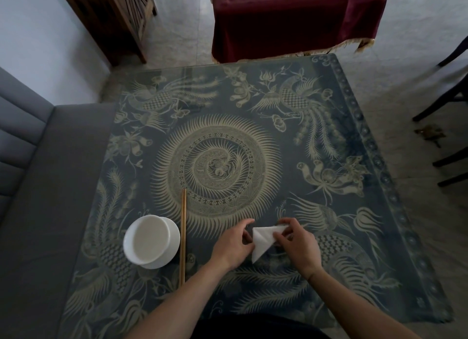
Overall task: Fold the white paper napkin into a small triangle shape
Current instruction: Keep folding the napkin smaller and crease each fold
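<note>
The white paper napkin [262, 241] lies on the patterned table near its front, folded into a roughly triangular shape that points toward me. My left hand [234, 245] rests at the napkin's left edge, fingers curled onto it. My right hand [295, 242] covers the napkin's right part, with thumb and fingers pinching its upper right corner. The napkin's right side is hidden under those fingers.
A white bowl [151, 242] stands on the table [354, 212] to the left, with a pair of wooden chopsticks [182, 235] lying just right of it. A grey sofa [38, 186] runs along the left. Behind stand a maroon-draped table [291, 19] and dark chair legs [448, 136].
</note>
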`<action>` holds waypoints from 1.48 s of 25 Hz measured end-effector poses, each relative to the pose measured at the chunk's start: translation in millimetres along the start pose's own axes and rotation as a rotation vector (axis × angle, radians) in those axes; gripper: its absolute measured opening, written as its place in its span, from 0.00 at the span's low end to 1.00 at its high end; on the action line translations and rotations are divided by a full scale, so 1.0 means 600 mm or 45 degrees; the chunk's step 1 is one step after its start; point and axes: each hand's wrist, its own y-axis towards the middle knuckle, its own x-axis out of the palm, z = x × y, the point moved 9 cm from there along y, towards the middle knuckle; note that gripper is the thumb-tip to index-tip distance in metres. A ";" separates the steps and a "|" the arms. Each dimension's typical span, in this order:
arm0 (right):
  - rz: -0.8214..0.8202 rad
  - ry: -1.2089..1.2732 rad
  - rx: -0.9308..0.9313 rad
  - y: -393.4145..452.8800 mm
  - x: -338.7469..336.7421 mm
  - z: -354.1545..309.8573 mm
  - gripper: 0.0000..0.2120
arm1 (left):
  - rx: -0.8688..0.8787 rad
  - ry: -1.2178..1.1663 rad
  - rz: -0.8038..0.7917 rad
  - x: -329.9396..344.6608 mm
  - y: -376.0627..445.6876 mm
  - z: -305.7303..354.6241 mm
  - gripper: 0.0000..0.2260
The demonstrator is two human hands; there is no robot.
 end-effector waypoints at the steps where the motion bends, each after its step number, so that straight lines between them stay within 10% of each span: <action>1: 0.015 -0.073 -0.017 -0.002 -0.003 0.000 0.16 | 0.009 0.072 0.038 -0.003 -0.003 0.003 0.27; 10: 0.210 -0.601 -0.649 -0.052 -0.002 -0.037 0.24 | 0.822 0.935 0.145 0.040 -0.072 0.064 0.21; 17: -0.143 -0.877 -0.827 -0.096 0.076 -0.006 0.34 | 0.688 1.181 -0.158 0.078 -0.090 -0.009 0.34; 37: -0.258 -0.938 -0.889 -0.097 0.085 0.005 0.31 | 0.673 1.201 -0.199 0.097 -0.042 0.053 0.33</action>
